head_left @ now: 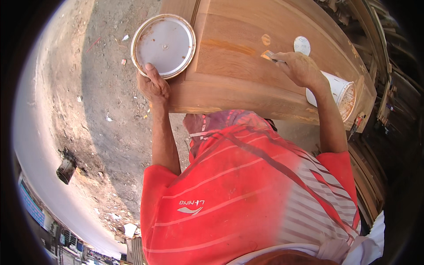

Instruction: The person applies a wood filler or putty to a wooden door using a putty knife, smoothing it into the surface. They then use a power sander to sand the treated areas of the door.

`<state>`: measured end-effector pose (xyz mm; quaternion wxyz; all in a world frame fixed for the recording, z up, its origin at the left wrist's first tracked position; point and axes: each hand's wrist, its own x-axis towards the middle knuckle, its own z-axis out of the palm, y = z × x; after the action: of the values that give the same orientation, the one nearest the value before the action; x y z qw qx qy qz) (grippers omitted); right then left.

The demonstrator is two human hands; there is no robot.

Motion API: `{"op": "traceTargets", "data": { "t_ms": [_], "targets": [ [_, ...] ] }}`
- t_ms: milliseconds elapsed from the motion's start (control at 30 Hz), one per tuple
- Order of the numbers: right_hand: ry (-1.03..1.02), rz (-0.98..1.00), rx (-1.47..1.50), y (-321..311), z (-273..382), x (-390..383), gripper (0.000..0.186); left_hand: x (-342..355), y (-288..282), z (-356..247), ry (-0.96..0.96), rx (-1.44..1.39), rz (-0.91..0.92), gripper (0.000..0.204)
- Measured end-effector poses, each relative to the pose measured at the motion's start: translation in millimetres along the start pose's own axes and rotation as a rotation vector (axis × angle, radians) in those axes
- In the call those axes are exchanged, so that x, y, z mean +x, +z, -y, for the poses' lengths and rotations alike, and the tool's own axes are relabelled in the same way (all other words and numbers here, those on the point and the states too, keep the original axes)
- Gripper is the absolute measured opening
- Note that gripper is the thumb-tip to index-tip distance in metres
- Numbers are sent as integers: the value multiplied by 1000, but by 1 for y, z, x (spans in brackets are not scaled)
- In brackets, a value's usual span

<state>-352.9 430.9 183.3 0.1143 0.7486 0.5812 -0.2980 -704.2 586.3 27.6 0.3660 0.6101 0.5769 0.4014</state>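
Wooden panel [238,70] is being seen in the head view at the far side of the scene, just beyond the red shirt [212,190], stretching from the middle toward the right. At its left end, a round lid [164,46] with brown smears is being gripped by the left hand [155,86], the thumb being laid over the near rim; the other fingers are mostly being hidden. Farther right, a small bladed tool [272,55] is being gripped in the curled fingers of the right hand [299,67]; whether the panel is being touched by the blade cannot be told. An orange-brown streak [227,46] is being shown left of the blade. A white disc [302,45] is being seen just beyond the right hand, and a white bucket [340,87], lying on its side, is being partly covered by the right forearm.
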Motion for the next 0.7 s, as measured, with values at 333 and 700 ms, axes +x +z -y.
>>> {"op": "traceTargets", "data": {
  "t_ms": [333, 700],
  "targets": [
    [200, -264, 629, 82, 23, -36, 40, 1, 8, -15, 169, -11, 2, 63],
    [258, -405, 705, 130, 68, 15, 52, 7, 1, -12, 139, 65, 96, 73]
  ]
}}
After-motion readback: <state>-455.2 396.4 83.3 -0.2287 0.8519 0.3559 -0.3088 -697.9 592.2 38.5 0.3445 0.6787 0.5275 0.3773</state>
